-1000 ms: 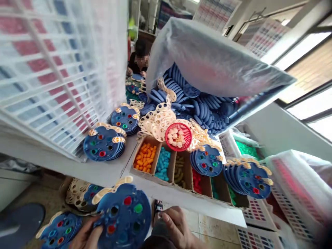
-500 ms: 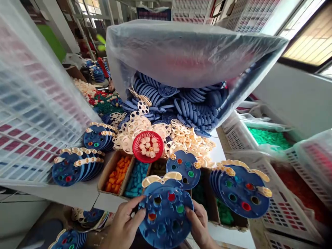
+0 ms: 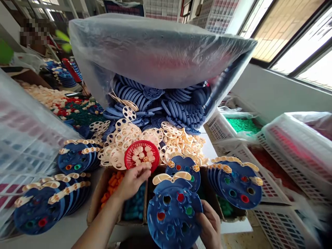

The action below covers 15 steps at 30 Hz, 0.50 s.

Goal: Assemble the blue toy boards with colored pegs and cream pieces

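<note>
My right hand (image 3: 210, 226) grips the lower right edge of a blue round toy disc (image 3: 173, 211) with cream ears on top and red, orange and green plugs in some of its holes. My left hand (image 3: 134, 178) reaches forward to the near rim of a red basket (image 3: 141, 156) holding small cream pieces; its fingers are curled, pinched at the rim. Beneath that hand sits a cardboard tray (image 3: 96, 204) with compartments of orange and teal plugs.
Stacks of finished blue discs stand at the left (image 3: 46, 207), at the far left (image 3: 76, 159) and at the right (image 3: 237, 188). A plastic-covered heap of blue discs (image 3: 166, 103) and cream rings (image 3: 181, 140) fills the back. White crates (image 3: 280, 166) line the right. Another person sits far left.
My left hand has let go of the blue disc and moved up to the red basket. The right hand still holds the disc. The view has swung to the right.
</note>
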Motion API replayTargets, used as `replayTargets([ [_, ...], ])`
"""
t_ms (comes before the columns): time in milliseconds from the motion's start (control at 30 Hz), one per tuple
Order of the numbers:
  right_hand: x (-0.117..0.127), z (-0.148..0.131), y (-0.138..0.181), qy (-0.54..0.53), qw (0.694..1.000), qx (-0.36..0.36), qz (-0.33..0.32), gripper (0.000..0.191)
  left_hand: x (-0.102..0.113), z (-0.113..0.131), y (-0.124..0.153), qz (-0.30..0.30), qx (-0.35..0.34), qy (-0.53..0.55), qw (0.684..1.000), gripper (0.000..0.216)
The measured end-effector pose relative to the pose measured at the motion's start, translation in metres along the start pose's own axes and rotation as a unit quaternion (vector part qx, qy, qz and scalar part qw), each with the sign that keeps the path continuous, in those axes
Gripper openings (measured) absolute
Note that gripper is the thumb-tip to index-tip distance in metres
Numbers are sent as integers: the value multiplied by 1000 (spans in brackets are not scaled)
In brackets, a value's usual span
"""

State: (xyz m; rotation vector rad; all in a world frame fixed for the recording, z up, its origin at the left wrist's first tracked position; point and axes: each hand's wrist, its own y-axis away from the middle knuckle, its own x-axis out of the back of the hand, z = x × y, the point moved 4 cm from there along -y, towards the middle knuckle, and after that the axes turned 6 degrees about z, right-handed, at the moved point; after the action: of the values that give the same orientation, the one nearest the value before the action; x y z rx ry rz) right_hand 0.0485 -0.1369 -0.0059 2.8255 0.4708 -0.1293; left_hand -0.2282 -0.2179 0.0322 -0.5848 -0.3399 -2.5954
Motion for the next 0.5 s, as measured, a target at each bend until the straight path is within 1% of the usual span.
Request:
replayTargets([
  [33, -1, 2, -3, 5, 1000, 3, -9, 21, 4, -8, -16, 41, 9, -88, 995, 46],
  [67, -2, 3, -5, 9, 1000, 7, -16, 22, 4, -15, -29, 69, 18, -158, 985, 41],
  [133, 0, 6, -8, 16, 1000, 14, -13, 24, 0, -27, -47, 88, 35, -239, 966, 36],
  [200, 3, 7, -7, 19, 1000, 15, 6, 25, -8, -33, -55, 94, 41, -278, 955, 34],
  [300, 5, 6, -2, 8, 1000, -12, 25, 27, -18, -38, -57, 101, 52, -328, 938, 30],
  [400, 4, 4, 4, -21, 998, -36, 48, 30, -24, -38, -57, 106, 55, -357, 927, 27],
  [467, 3, 2, 6, -31, 996, -40, 69, 30, -25, -36, -57, 110, 48, -369, 922, 25],
  [500, 2, 1, 6, -26, 996, -40, 69, 31, -26, -34, -57, 111, 43, -374, 920, 24],
])
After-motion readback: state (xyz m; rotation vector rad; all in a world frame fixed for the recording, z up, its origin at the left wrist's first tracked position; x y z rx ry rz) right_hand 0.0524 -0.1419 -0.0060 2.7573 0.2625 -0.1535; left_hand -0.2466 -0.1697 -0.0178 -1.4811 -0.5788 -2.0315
